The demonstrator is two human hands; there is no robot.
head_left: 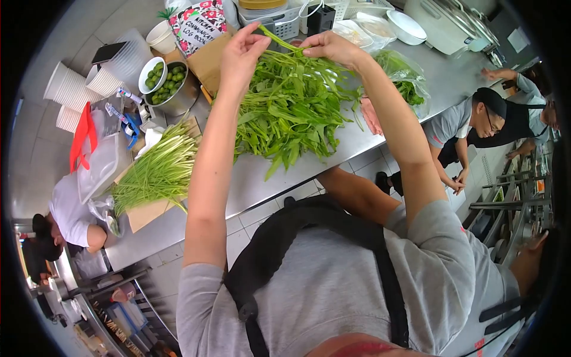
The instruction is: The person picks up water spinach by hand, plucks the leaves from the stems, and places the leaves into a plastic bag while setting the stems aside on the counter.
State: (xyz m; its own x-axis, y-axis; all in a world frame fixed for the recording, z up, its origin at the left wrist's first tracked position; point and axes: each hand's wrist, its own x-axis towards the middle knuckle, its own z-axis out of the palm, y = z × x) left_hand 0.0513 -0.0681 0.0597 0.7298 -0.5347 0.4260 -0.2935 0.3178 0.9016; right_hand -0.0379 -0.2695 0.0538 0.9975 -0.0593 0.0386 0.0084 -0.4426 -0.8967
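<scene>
So both hands are working up over the far side of a steel table [238,199], with a green stem [278,39] stretching between them. The left hand [245,47] is pinching one end between thumb and fingertips, with the other fingers loosely curling. The right hand [328,49] is pinching the stem farther along, thumb and index closing on it, so neither hand is opening wide. The stem is hanging just above a big pile of leafy greens [291,113], which is spreading over the table between the forearms and drooping toward the near edge.

Left of the pile, a bunch of thin green stalks with pale ends [160,163] is lying on cardboard [146,215]. Behind that, a metal pot [185,102] is holding small green citrus fruits, and a white bowl [144,71] with more of them is sitting against its rim. A flowery-covered log book [199,27] is leaning farther back, with stacked paper cups [65,86] standing way over left.

On the right, a clear plastic bag [410,74] of greens is resting beside the right forearm, and something pink [371,116] is partly hiding behind that arm; can't tell what. A co-worker in a black cap [490,102] is leaning at the table's right end.
</scene>
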